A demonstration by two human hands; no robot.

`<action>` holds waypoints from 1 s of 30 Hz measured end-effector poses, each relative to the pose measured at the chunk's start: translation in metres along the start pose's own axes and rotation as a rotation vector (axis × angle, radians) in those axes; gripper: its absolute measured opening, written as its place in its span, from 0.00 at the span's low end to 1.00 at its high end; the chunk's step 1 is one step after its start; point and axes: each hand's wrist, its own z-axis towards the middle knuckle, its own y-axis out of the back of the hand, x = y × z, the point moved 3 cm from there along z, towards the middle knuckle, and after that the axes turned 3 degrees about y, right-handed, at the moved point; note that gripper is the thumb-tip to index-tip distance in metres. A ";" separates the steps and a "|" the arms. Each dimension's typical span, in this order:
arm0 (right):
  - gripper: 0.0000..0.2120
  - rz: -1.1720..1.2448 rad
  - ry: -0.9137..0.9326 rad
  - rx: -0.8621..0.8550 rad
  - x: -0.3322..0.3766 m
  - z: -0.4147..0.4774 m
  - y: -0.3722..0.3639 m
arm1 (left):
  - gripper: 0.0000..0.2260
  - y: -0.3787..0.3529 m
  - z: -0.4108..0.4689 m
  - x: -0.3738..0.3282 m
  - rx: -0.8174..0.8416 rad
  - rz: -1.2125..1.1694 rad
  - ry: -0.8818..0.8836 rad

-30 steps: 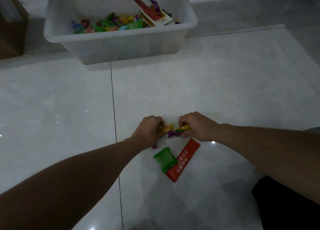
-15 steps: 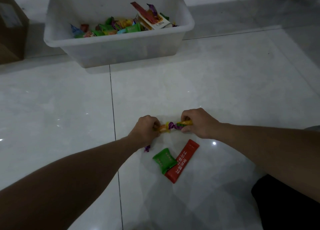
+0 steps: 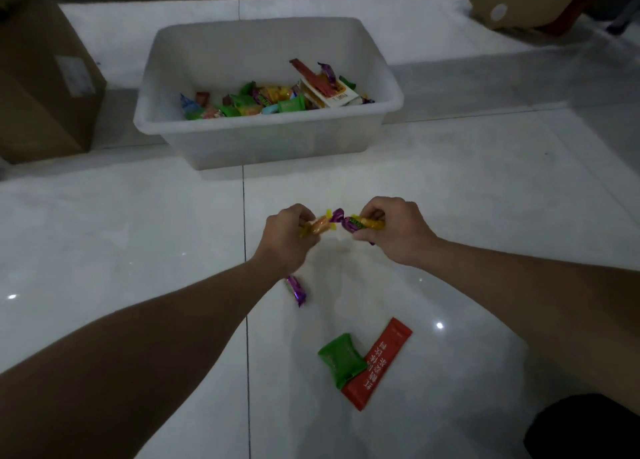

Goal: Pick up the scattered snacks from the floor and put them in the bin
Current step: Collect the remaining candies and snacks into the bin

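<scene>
Left hand (image 3: 289, 239) closed on an orange sweet (image 3: 317, 228); right hand (image 3: 394, 232) closed on a purple sweet (image 3: 349, 224) and a yellow one (image 3: 372, 224). Both hands now lifted off the floor (image 3: 121, 237) and nearer the bin (image 3: 270, 136) than half a second ago, sweets carried between them. Likely the carry stage, with the drop not yet made. Left behind on the tiles: a second purple sweet (image 3: 296, 289) under the left wrist, a green packet (image 3: 341, 358) overlapping a red sachet (image 3: 379, 361) closer in. Three pieces to fetch after this load, so near the end. Bin ahead, white, open-topped, holding a low heap of mixed wrappers (image 3: 263, 104) along its near side, with plenty of room. Brown box (image 3: 38, 78) to its left.
</scene>
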 end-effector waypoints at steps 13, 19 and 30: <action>0.15 0.220 -0.002 -0.254 0.086 0.092 0.053 | 0.12 0.095 0.054 -0.058 -0.328 -0.312 0.017; 0.14 0.301 0.001 -0.264 0.101 0.135 0.069 | 0.13 0.113 0.088 -0.065 -0.432 -0.301 0.078; 0.15 0.251 -0.002 -0.164 0.076 0.247 0.098 | 0.13 0.114 0.180 -0.068 -0.560 -0.187 0.236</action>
